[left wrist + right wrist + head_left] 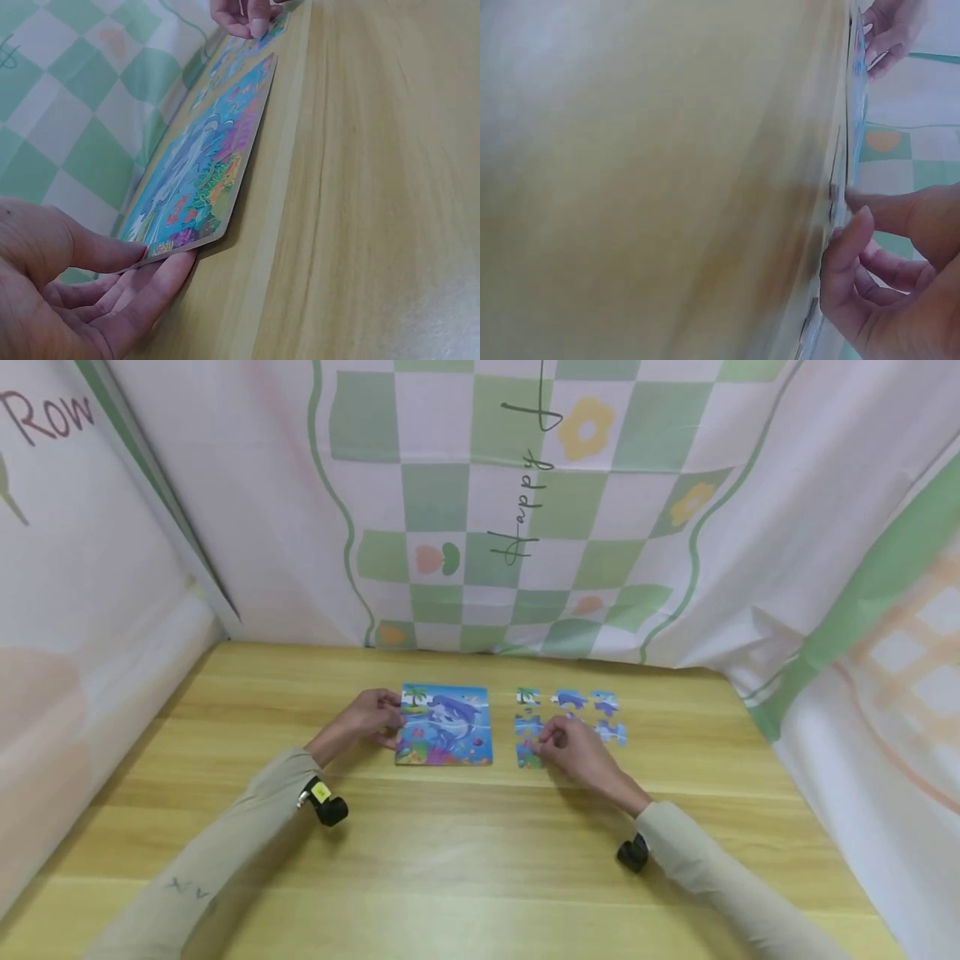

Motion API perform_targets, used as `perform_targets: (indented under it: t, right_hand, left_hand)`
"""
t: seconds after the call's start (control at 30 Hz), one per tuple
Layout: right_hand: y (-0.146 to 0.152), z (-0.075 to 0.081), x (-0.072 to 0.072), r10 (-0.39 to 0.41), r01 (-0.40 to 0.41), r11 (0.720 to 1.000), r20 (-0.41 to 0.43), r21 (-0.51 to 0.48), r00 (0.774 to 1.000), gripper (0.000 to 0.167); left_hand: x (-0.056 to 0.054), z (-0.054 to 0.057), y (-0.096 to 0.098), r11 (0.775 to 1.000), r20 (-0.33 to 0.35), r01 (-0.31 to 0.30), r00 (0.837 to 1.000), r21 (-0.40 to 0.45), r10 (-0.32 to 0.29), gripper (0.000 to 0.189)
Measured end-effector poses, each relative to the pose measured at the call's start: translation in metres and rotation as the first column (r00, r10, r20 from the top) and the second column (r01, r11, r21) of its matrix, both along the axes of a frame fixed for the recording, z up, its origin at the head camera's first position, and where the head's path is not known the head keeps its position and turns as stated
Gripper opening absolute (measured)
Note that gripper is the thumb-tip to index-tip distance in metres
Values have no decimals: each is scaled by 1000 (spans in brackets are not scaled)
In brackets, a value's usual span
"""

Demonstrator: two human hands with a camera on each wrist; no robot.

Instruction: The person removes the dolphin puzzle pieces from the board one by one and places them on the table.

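My left hand [369, 714] holds the left edge of a square dolphin picture board [446, 727], thumb on top and fingers beneath. In the left wrist view, the near corner of the board [187, 180] tilts up over the table. To its right lie several loose jigsaw pieces in rows. At the lower left of that group, my right hand [579, 752] has thumb and forefinger curled together at the edge of a colourful coral puzzle piece [528, 757]. Part of the group is hidden under this hand. The right wrist view shows the right hand [892, 277] low at the tabletop.
A wood-grain table [450, 860] spreads beneath both arms. Along its back edge hangs a green-and-white checked curtain [510, 510], with pale cloth walls at both sides. A palm-tree piece [528, 696] and a right-hand piece [611, 732] belong to the loose group.
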State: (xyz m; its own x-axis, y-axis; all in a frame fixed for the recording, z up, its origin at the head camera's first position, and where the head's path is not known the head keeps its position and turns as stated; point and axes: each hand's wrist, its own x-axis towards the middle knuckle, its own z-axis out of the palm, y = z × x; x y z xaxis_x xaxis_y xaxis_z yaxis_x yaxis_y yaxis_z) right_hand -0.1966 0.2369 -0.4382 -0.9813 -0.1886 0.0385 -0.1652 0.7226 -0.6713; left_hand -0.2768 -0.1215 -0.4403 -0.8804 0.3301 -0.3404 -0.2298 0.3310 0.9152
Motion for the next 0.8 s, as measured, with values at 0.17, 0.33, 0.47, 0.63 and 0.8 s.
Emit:
perform_targets:
  t: [0.17,0.33,0.47,0.63,0.8]
  right_hand:
    - [-2,2,-2,20,-20,1000,12,-8,1000,17]
    - [-2,1,-4,31,-31,1000,24,-3,999,17]
    - [-3,0,-6,27,-27,1000,56,-5,998,16]
    - [-8,4,-11,37,-37,999,60,1,998,15]
    - [-20,10,-17,99,-98,995,65,-17,993,12]
  left_hand:
    - [0,1,1,1000,-2,2,1000,2,-2,58]
    - [0,0,1,1000,12,-8,1000,5,7,58]
    - [0,-2,-1,1000,26,-17,1000,10,16,59]
    - [0,-1,-1,1000,35,-23,999,10,23,58]
    - [0,2,0,1000,26,-28,999,3,28,57]
